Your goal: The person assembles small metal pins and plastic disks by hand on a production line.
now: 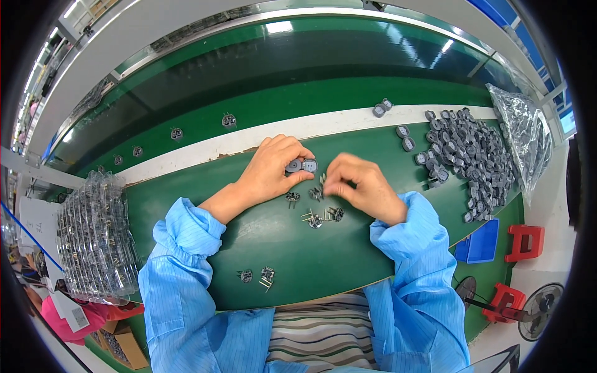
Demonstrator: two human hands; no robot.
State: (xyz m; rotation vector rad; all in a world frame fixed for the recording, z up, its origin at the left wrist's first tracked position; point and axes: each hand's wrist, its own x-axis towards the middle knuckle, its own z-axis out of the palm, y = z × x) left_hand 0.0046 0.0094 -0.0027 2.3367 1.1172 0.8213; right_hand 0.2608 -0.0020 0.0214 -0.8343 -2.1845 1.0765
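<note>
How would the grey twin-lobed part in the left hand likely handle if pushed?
The grey part looks like plastic, so it's probably stiff. Small in the left hand, it seems light. Its joined round lobes likely favour sliding over rolling.

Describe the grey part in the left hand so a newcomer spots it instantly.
Find the green worktop, then the left hand near its far edge. That hand grips the grey part, which has two round lobes side by side. Unlike the similar grey pieces heaped at right, it is held.

Grey two-lobed housing point(303, 166) in left grip point(268, 166)
</note>
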